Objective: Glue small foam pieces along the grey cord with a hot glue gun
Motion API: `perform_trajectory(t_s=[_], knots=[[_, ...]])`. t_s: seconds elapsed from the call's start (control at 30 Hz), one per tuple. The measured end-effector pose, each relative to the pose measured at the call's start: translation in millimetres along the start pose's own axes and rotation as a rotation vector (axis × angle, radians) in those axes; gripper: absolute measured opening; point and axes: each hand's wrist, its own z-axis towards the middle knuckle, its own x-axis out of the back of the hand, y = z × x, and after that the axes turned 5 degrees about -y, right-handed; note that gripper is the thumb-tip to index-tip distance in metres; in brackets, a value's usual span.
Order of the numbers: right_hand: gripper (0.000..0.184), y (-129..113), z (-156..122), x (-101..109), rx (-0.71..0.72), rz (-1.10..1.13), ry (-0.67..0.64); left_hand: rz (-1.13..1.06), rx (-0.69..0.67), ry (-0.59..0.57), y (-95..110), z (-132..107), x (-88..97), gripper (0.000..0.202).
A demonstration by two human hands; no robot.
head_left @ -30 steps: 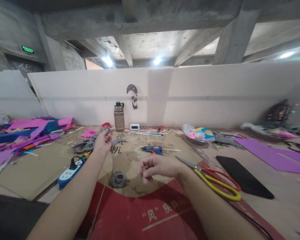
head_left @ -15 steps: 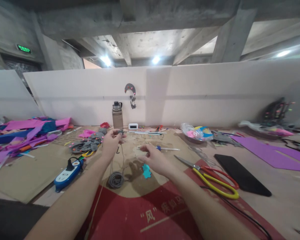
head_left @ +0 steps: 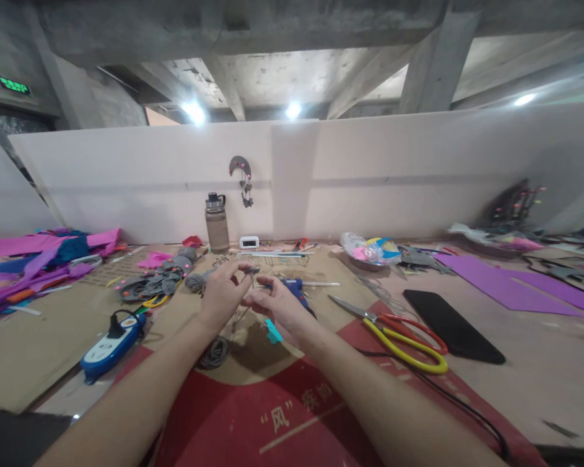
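My left hand [head_left: 228, 288] pinches a small grey felt piece [head_left: 254, 270] between thumb and fingertips. From it a thin grey cord runs down to my right hand [head_left: 278, 308], whose bent fingers close around it just below and to the right. The fingertips of both hands nearly meet. A coil of grey cord [head_left: 215, 353] lies on the board under my left wrist. Partly behind my right hand is a turquoise cutout [head_left: 273, 332]. Just beyond that hand lies a blue glue gun [head_left: 296, 290] with a clear glue stick [head_left: 324, 283].
Red-and-yellow-handled scissors [head_left: 403, 337] and a black phone [head_left: 452, 324] lie at right. A power strip [head_left: 111, 347] and grey felt pieces [head_left: 158, 282] are at left. At the back stand a bottle [head_left: 217, 224] and a small white clock [head_left: 248, 242]. A felt moon [head_left: 240, 166] hangs on the wall.
My right hand has moved up and left to meet my left hand and closed on the cord. My left hand has shifted slightly right with the felt piece. The view has turned a little right.
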Motion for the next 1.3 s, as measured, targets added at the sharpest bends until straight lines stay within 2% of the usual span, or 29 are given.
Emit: perform_trajectory(t_s=[0.1,0.2,0.33,0.47,0.67,0.8,0.9,1.07,1.2,1.3], knots=[[0.039,-2,1,3,-0.013,0.011,-0.018,-0.077,0.069,-0.052,0,1,-0.9,0.018],[0.029,-7,2,6,0.006,-0.089,0.112,-0.212,0.142,-0.101,-2,4,-3.7,0.017],[0.021,-14,1,10,0.063,-0.256,0.242,-0.541,0.280,-0.230,-6,4,-10.3,0.022],[0.019,-17,-1,12,0.091,-0.355,0.294,-0.776,0.341,-0.278,-4,3,-13.3,0.022],[0.022,-14,1,15,0.128,-0.405,0.309,-0.961,0.431,-0.300,5,3,-8.8,0.024],[0.021,-10,4,20,0.138,-0.483,0.286,-1.001,0.476,-0.274,3,3,-9.8,0.025],[0.018,-7,5,21,0.169,-0.623,0.241,-1.000,0.468,-0.246,-5,4,-12.7,0.024],[0.021,-6,-2,15,0.289,-0.985,0.094,-0.941,0.454,-0.162,-15,7,-14.2,0.028],[0.026,-8,-8,10,0.353,-1.249,-0.072,-0.993,0.475,-0.127,-16,9,-11.8,0.029],[0.033,-15,-7,13,0.367,-1.322,-0.094,-1.031,0.483,-0.109,-16,10,-10.2,0.027]])
